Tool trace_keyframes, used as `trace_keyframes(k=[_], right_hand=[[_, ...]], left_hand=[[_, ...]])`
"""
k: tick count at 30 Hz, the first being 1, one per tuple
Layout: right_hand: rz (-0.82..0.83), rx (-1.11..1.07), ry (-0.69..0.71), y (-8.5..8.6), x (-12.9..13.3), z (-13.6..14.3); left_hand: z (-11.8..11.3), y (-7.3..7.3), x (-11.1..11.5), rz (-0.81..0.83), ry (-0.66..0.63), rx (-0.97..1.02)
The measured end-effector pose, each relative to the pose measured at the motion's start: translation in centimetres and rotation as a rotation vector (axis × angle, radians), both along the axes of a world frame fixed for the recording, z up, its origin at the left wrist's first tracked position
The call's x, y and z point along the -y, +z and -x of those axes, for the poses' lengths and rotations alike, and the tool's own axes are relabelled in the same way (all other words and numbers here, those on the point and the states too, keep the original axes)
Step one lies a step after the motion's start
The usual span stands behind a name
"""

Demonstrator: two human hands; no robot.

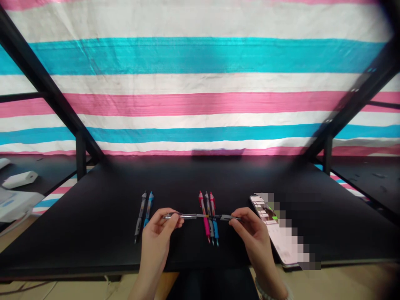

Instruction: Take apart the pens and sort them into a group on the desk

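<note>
nearest the front edge of the flat black worktop (pixel 93 233), the person's two bare hands come up over it, side by side and a little apart. the left hand (pixel 158 235) has its grip pressed together, thumb and fingertips pinching one end of a slim grey pen piece (pixel 184 216). the right hand (pixel 253 233) pinches the other part, a short grey pen piece (pixel 226 217), the same way. the two pieces line up end to end in a level row between the hands, held just above the worktop near the middle of its front edge; i cannot tell whether they are joined in the middle.

right under and behind that row lie three click pens (pixel 209 216) touching side by side, one pink, one grey, one with a blue lower end, tips toward the front edge. off toward the left side, well apart from them, lie two more pens (pixel 143 214), one dark grey and one blue, also side by side.

toward the right front corner lies a smartphone (pixel 268 225) with a lit screen, partly blurred out.

beyond the far edge hangs a striped sheet of pink, white and turquoise (pixel 200 83), crossed by slanted black frame bars (pixel 46 87).
</note>
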State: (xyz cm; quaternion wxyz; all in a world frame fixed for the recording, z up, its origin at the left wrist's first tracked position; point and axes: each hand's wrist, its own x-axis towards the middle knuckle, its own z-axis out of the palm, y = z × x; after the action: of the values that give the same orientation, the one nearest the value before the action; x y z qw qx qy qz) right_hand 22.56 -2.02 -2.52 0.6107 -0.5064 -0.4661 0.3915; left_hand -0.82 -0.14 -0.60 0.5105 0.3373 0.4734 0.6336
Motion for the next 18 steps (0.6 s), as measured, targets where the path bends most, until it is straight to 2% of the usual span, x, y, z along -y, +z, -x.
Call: trace_keyframes(k=[5,8,12,18], right_hand=[[-0.045,0.223,0.092,0.1,0.1,0.7],[-0.092,0.308,0.099,0.2,0.1,1.2],[-0.047,0.315,0.080,0.3,0.0,1.3],[-0.064,0.337,0.168,0.8,0.2,1.1]], left_hand=[[-0.1,-0.2,0.2,-0.017,-0.128,-0.135],[-0.2,0.0,0.3,-0.026,-0.202,-0.221],[-0.1,0.2,0.3,-0.025,-0.220,-0.262],[-0.2,0.4,0.4,-0.024,-0.213,-0.291]])
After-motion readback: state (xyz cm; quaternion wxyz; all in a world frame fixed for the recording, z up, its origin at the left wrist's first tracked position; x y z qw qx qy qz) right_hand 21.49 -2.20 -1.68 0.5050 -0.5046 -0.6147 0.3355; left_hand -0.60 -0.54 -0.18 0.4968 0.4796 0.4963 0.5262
